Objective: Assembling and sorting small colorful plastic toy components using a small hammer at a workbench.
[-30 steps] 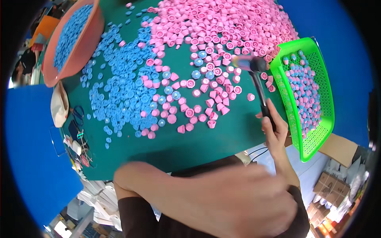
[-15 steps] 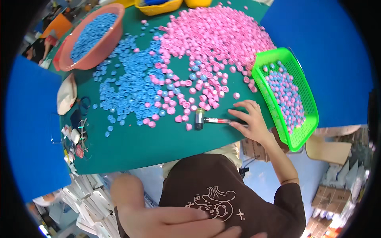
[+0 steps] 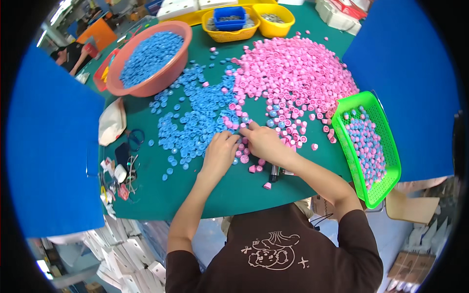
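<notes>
Assembly workshop, green worktable [image 3: 151, 198], heaped pink parts [image 3: 295, 68], piled white boxes [image 3: 139, 249]

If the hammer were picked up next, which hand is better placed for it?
Probably the right hand. The hammer lies closer to it, its handle running rightward and partly hidden by the right forearm. The left hand is farther off, beside the blue pieces.

Basin [image 3: 166, 79] left, basket [image 3: 349, 152] right, pieces [image 3: 293, 68] between, on table [image 3: 156, 200]
</notes>
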{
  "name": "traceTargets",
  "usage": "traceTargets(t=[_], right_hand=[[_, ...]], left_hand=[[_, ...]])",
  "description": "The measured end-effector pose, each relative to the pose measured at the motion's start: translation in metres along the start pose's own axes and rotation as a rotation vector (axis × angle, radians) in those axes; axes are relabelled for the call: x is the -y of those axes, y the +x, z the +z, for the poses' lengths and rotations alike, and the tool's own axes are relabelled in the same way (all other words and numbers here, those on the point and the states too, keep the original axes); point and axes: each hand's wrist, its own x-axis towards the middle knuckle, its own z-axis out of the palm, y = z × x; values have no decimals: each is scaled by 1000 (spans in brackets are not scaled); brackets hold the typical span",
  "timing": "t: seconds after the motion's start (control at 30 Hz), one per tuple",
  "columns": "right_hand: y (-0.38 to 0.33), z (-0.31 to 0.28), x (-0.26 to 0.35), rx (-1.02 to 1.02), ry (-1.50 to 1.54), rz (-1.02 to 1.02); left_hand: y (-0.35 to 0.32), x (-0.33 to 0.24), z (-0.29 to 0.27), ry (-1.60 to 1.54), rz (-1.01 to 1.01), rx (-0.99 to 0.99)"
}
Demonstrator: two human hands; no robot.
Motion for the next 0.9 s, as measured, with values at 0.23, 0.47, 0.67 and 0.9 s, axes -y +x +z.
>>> traceTargets(t=[0.23, 0.47, 0.67, 0.9], right_hand=[[1, -30, -9, -50, 410, 114], [-45, -79, -77, -49, 1559, 609], [-34, -62, -69, -86, 272, 362], [-30, -67, -79, -13, 318, 348]], left_hand=[[20, 5, 2, 6, 19, 114], [32, 11, 3, -29, 95, 145], [35, 22, -18, -1297, -780, 126], [61, 33, -9, -1068, -482, 246]])
